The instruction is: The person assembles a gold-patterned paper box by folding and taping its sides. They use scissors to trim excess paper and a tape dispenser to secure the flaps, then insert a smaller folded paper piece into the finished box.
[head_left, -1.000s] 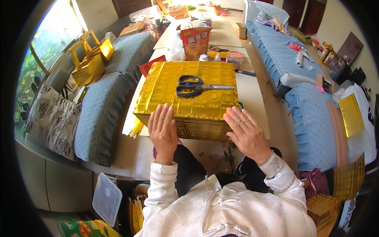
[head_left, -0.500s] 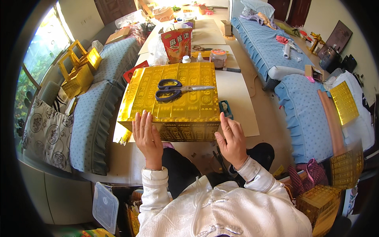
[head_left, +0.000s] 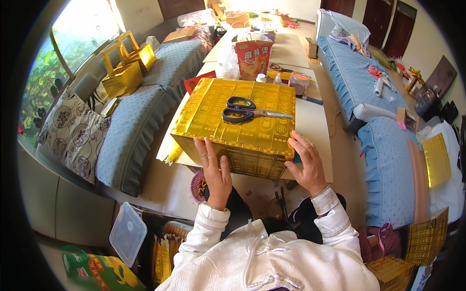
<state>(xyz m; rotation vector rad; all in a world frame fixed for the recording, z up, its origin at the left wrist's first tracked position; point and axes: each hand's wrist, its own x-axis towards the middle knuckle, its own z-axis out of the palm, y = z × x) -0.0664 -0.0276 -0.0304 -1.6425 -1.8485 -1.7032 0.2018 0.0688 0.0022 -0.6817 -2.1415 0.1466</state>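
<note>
A large box covered in embossed gold paper (head_left: 204,111) sits at the near edge of the table. On its top lies a pair of scissors (head_left: 242,112) with dark blue handles, blades toward the right. My left hand (head_left: 216,177) rests against the box's front face near the left, fingers stretched out and apart. At the front right corner my right hand (head_left: 307,165) touches the box's side, its fingers extended too. Neither hand grips anything. Gold paper strips (head_left: 173,154) poke out beside the box's left end.
Behind the box stand a red paper tub (head_left: 253,59), a lidded jar (head_left: 299,83) and small white bottles. Blue covered sofas (head_left: 141,131) flank the table (head_left: 318,140). Gold handled baskets (head_left: 121,80) sit on the left one. A pink basket (head_left: 197,186) is below the table edge.
The view has swung left, so everything sits further right in it. Both hands stay at the box's front, with the left fingers lower on the front face and more spread.
</note>
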